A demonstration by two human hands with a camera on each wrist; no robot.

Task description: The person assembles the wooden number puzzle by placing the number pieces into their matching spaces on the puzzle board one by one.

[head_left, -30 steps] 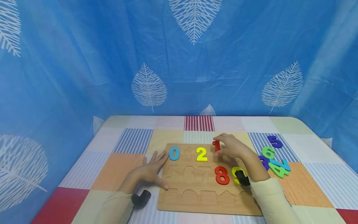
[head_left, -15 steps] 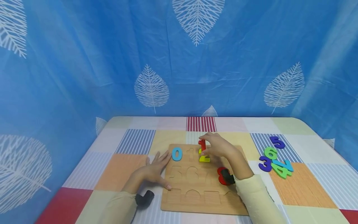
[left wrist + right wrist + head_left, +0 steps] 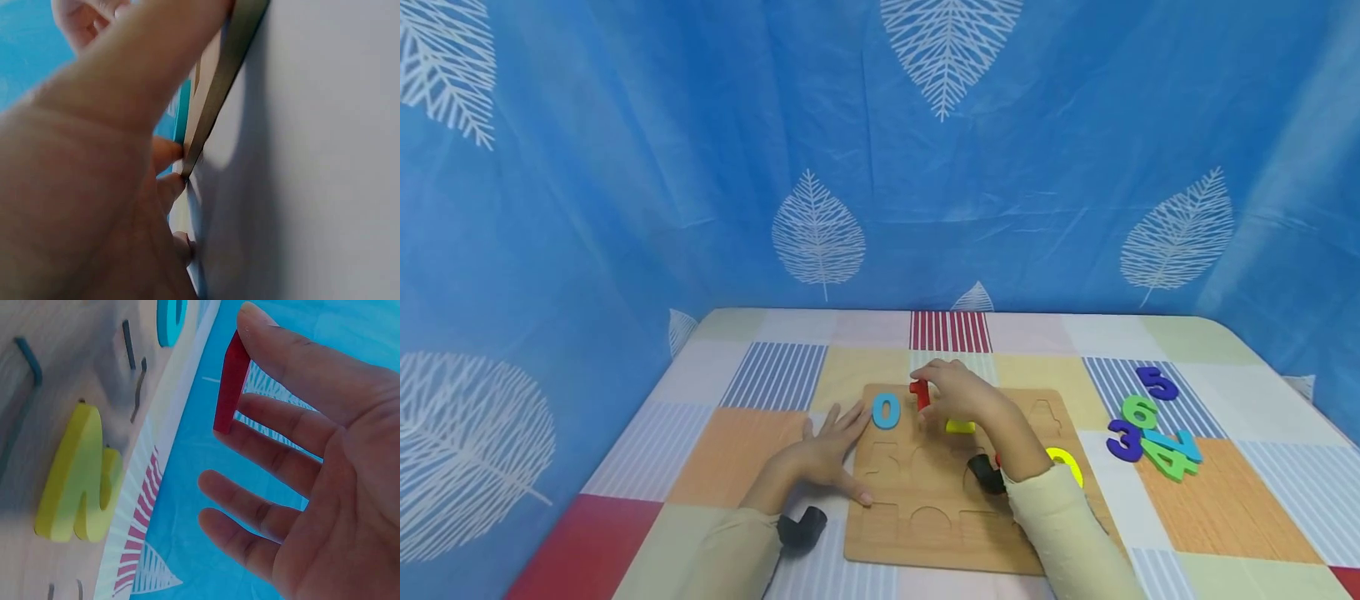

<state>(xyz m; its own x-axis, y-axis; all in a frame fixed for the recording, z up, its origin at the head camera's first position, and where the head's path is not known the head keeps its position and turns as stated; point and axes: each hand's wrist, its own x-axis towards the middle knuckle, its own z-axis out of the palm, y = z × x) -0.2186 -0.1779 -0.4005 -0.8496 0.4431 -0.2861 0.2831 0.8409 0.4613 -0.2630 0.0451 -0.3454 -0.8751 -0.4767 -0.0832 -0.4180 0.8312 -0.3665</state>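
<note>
Between thumb and fingers my right hand (image 3: 958,393) pinches a red number 1 (image 3: 920,393) above the top row of a wooden puzzle board (image 3: 895,546). In the right wrist view the red piece (image 3: 232,387) is held clear of the board. A blue 0 (image 3: 886,411) lies at the board's top left, and a yellow 2 (image 3: 75,481) sits to its right, partly covered by my hand in the head view. My left hand (image 3: 827,454) rests with fingers spread along the board's left edge; the left wrist view shows fingertips touching that edge (image 3: 215,94).
Right of the board lie loose numbers: a purple 5 (image 3: 1157,383), a green 6 (image 3: 1140,412), a purple 3 (image 3: 1125,440), a green 4 (image 3: 1170,460) and a blue 7 (image 3: 1174,444). A yellow piece (image 3: 1067,463) is on the board, partly behind my right sleeve (image 3: 1063,517). Blue cloth hangs behind.
My right hand has carried the red 1 leftward along the top row, past the yellow 2 toward the blue 0. The left hand stays at the board's edge; the view shifts slightly.
</note>
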